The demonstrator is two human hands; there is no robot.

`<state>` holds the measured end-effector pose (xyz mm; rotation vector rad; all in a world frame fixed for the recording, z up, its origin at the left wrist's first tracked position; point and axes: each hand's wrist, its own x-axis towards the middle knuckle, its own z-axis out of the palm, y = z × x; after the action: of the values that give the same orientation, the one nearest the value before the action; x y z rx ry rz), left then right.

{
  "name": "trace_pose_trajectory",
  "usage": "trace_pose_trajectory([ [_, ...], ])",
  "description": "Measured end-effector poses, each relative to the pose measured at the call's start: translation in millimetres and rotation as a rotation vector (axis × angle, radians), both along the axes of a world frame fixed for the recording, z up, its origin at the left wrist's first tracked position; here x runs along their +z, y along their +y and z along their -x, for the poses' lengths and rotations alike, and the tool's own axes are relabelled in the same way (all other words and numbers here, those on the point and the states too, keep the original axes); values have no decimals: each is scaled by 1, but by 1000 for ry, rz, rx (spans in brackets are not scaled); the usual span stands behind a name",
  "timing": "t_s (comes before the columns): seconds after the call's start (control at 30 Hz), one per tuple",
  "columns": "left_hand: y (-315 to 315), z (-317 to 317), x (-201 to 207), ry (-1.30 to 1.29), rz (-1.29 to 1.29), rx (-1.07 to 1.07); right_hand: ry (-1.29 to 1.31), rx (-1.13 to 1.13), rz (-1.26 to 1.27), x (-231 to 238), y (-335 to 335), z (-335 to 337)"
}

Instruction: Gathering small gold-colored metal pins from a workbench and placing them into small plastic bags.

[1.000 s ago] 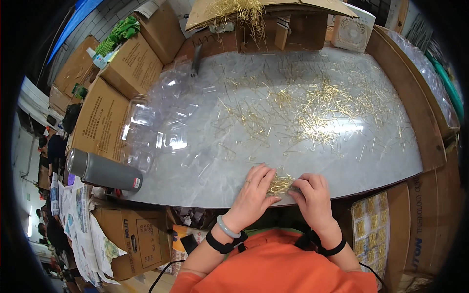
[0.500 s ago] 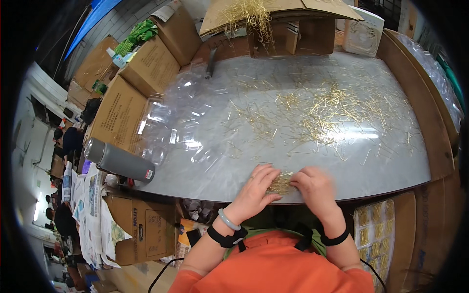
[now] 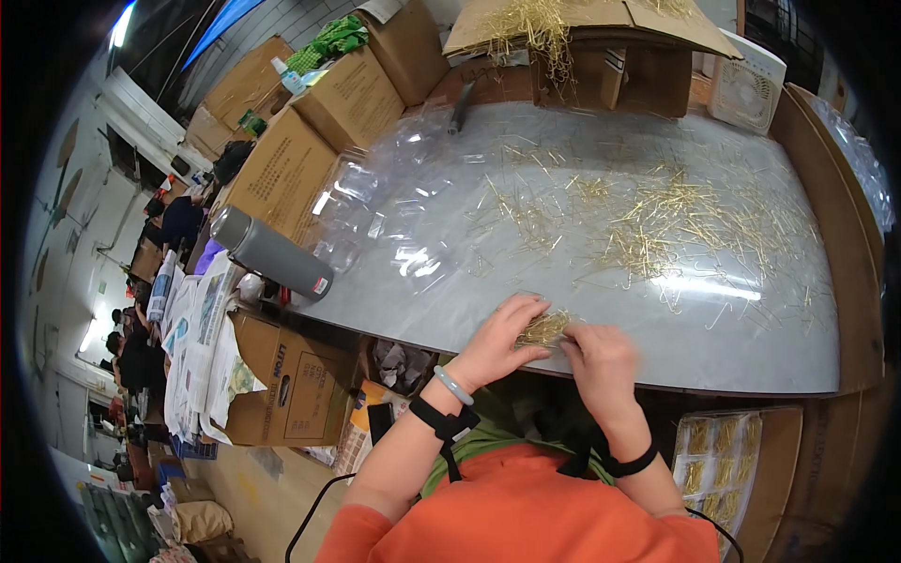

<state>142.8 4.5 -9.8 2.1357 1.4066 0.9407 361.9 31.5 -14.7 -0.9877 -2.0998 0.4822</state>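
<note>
Near the table's front edge, my left hand (image 3: 497,345) curls round a small bundle of thin gold wire hooks (image 3: 544,328). My right hand (image 3: 603,364) is closed in a pinch at the bundle's right end; its outer side is smeared by motion, and the fingertips partly hide what they grip. Beyond both hands, a loose heap of the same gold wire hooks (image 3: 668,225) lies scattered over the grey tabletop (image 3: 526,272).
Clear plastic packs (image 3: 413,206) lie on the table's left part, by a grey flask (image 3: 272,251) and cardboard boxes (image 3: 282,178). A carton at the back carries more hooks (image 3: 535,33), beside a white fan (image 3: 746,83). Below right, a compartmented tray (image 3: 690,441) holds hook bundles.
The view has swung left, so the table appears shifted to the right. Both hands stay at the bundle, and the right hand keeps moving at its right end.
</note>
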Motion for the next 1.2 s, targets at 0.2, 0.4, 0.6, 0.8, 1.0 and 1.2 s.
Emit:
trace_pose_trajectory([
  [0.2, -1, 5, -2, 2, -34, 4, 77, -116, -63, -3, 4, 7],
  [0.4, 2, 2, -7, -3, -94, 2, -87, -214, -102, 3, -7, 17],
  [0.6, -3, 2, -7, 25, -151, 1, 20, -199, 108, 3, -13, 29],
  [0.8, -2, 8, -7, 17, -170, -15, 367, -407, 357, -3, -27, 30],
  [1.0, -1, 10, -8, 25, -154, -50, 497, -319, 495, 3, -34, 66],
  [1.2, -1, 13, -12, -20, -150, -51, -137, -51, 159, 22, -14, 34],
])
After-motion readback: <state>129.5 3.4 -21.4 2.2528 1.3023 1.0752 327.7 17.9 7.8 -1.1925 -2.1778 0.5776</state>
